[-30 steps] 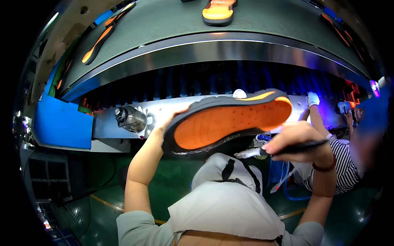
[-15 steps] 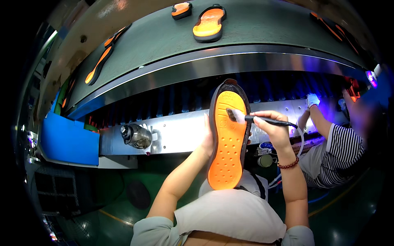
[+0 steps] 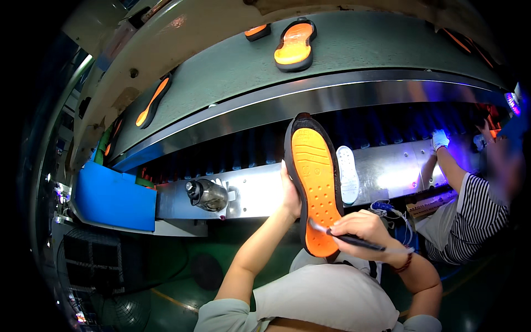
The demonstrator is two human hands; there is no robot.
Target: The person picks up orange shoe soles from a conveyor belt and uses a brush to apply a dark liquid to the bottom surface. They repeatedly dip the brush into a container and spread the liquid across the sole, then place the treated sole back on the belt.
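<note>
Left hand [image 3: 290, 198] grips the shoe sole [image 3: 317, 185] by its left edge, right hand [image 3: 363, 229] pinches the brush [image 3: 359, 242]; a loose hold could make it skid

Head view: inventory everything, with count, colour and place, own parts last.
Conveyor belt: one, green, across the top
Belt soles: at least five, orange and black, along the belt
Metal ledge: one, silver, below the belt
Bottle: one, dark grey, left on the ledge
Sole-shaped piece: one, white, at the ledge, right of centre
Held sole: one, orange and black, centre
Brush: one, black-handled, at the held sole's lower part
Panel: one, blue, far left
Cables: several, blue and white, right of centre
Co-worker: at least one, striped shirt, right
Clothing: pale grey, bottom centre
Left hand: one, bare, at the held sole's left edge
Right hand: one, bare, around the brush
</note>
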